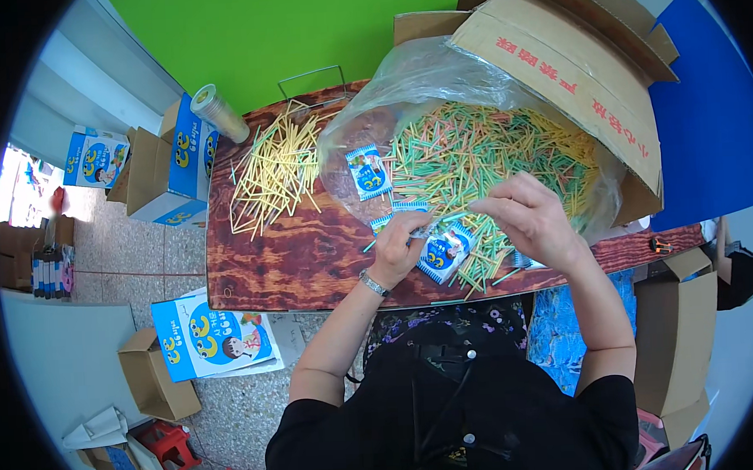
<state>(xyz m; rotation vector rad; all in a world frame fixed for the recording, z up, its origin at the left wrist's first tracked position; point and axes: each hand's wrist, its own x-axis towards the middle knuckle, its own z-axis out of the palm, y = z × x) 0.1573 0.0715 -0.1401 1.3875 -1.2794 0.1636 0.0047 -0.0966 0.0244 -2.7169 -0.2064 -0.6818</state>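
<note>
My left hand (396, 249) is closed, its thumb and fingers pinching a small clear-and-blue plastic packet (422, 230) over the table's front part. To its right, my right hand (529, 218) hovers over the sticks with fingertips pressed together. A thin pale stick seems to lie at those fingertips, but I cannot tell it from the sticks behind. A big heap of green, pink and yellow sticks (482, 150) spills from a clear plastic bag (387, 83) inside a tipped cardboard carton (562, 67). Blue-and-white printed packets (446, 250) lie beside my hands, and another packet (369, 173) rests on the bag's edge.
A pile of pale yellow sticks (281, 168) lies on the dark red wooden table (269, 273) at left. Behind it are a clear round jar (220, 114) and a wire stand (313, 81). Blue printed boxes (217, 336) and an open carton (675, 339) stand around the table.
</note>
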